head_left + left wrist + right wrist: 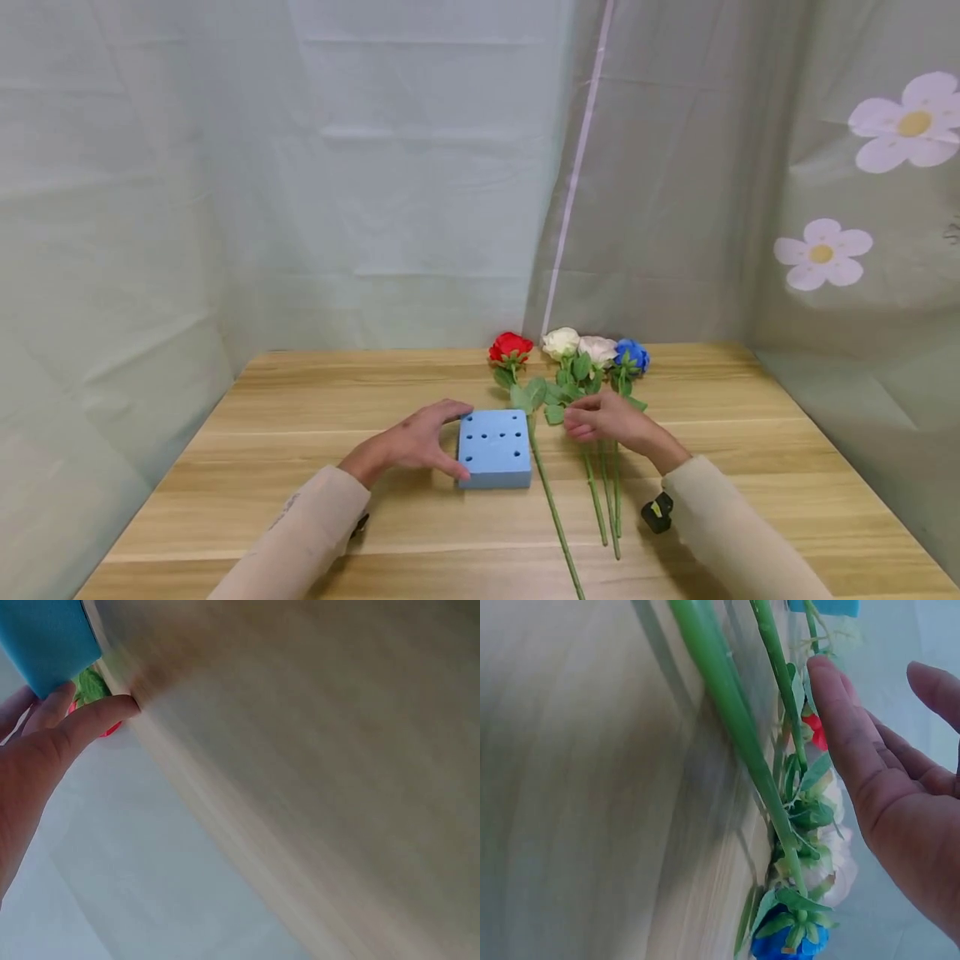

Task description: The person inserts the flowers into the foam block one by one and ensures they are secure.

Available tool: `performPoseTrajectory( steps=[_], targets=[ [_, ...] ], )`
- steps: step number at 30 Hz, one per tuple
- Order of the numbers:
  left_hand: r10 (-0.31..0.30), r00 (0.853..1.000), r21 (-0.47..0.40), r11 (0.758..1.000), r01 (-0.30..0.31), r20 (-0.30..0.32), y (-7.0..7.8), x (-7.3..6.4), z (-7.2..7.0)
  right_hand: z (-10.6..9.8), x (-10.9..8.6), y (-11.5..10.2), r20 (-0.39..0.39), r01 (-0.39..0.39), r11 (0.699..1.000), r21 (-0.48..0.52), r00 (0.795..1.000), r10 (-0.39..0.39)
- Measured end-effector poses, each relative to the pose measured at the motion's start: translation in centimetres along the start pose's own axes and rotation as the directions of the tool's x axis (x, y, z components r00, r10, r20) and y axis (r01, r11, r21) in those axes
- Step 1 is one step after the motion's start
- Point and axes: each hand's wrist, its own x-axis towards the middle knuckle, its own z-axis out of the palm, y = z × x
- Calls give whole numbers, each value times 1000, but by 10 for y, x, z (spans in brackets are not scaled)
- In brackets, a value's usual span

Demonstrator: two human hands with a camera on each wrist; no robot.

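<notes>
My left hand (420, 435) holds a light blue square block (493, 446) by its left side, with the thumb at the front corner and the fingers at the back corner. Several small holes mark the block's top. In the left wrist view, fingers (52, 709) meet the blue block (49, 637) near one edge. Above the flower stems hovers my right hand (607, 419), loosely bent and holding nothing. Beneath and around it lie artificial roses: a white rose (561, 342), a pale pink rose (597, 350) and a blue rose (632, 356). A red rose (511, 347) lies just right of the block.
The wooden table (300, 400) ends at hanging pale curtains (420, 183) at the back and sides. The red rose's long green stem (557, 521) runs past the block toward the front edge. Other stems (596, 500) lie below my right hand.
</notes>
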Motion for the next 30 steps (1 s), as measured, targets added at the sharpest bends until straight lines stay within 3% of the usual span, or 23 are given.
performPoseTrajectory(
  steps=[17,30],
  targets=[
    [18,1000,17,1000,-18,0,-1,1,1,16,15,-2,88,-100,994,40,991,96],
    [3,1000,23,1000,-3,-5,0,1,2,25,24,-1,90,-147,980,132,987,136]
  ],
)
